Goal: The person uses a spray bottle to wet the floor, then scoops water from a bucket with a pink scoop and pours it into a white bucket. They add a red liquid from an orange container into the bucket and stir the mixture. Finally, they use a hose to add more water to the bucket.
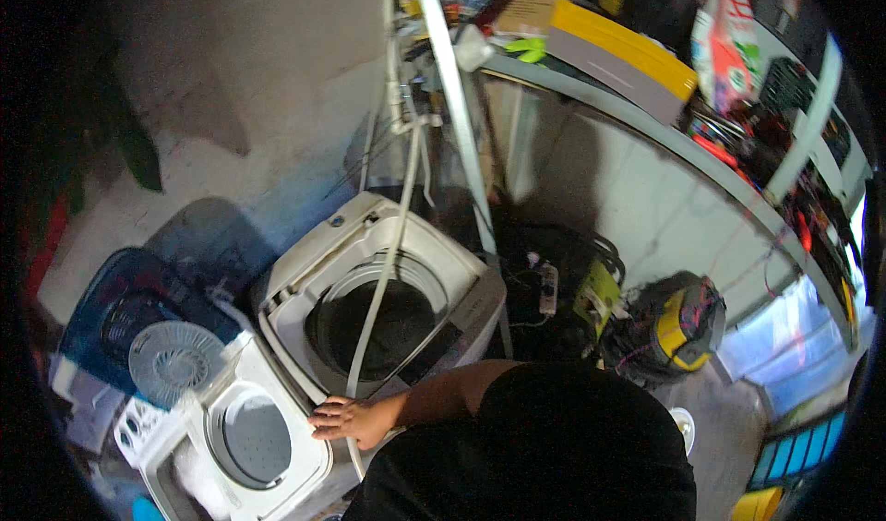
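My right hand [353, 421] reaches across to the left, fingers stretched out, resting at the near edge of a white top-loading washing machine [480, 309]. It lies over a pale hose [377, 309] that hangs down across the machine's open, dark tub. Beside its fingertips stands a second white washing machine [309, 473] with a round spin tub [256, 436] and white foam [201, 482] in its other compartment. A translucent round ribbed disc [175, 364] sits behind it. Whether my palm presses on the hose is hidden. My left hand is out of view.
A dark blue basket [115, 290] stands at the left by the wall. A slanting metal post [454, 106] rises behind the machines. To the right are a yellow-and-black vacuum cleaner [678, 327], a power strip [548, 288], and a cluttered shelf with a yellow-and-grey box [623, 59].
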The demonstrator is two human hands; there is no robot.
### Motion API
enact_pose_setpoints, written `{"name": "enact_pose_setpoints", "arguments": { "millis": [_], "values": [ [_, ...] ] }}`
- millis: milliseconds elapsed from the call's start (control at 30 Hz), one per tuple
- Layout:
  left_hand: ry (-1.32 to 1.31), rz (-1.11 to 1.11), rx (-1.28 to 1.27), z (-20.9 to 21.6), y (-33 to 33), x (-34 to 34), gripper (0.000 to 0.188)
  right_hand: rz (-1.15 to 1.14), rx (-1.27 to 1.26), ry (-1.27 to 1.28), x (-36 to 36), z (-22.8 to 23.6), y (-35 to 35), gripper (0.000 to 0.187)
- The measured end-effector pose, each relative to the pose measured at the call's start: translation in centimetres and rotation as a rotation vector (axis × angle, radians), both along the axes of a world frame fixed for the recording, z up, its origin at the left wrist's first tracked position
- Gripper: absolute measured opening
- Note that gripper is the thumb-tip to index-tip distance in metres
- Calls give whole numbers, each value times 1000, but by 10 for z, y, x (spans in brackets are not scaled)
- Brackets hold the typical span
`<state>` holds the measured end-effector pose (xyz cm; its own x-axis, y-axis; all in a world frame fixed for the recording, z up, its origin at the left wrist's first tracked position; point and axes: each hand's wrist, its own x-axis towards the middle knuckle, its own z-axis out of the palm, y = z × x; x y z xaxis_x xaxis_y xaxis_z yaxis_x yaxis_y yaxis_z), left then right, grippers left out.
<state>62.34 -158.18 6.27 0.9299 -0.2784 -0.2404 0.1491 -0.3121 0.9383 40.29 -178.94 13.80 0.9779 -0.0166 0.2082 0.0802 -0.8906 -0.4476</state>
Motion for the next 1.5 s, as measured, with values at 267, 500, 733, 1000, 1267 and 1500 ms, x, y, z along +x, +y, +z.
{"name": "enact_pose_setpoints", "arguments": {
  "millis": [267,500,733,1000,1267,1500],
  "values": [
    [12,-164,39,-3,-51,5,48,-47,-58,-19,6,-8,-2,101],
    [13,-192,65,-7,-55,7,50,-77,-82,-20,13,-24,-7,103],
    [25,-29,121,-35,21,47,53,-106,156,16,2,14,0,101],
    [94,255,581,-93,229,66,57,-431,340,-141,9,39,18,51],
    [310,853,-149,-66,286,43,31,-259,-111,-54,11,45,104,64],
    [351,848,-245,-79,296,37,26,-385,-223,31,-15,40,92,39]
  ]
}}
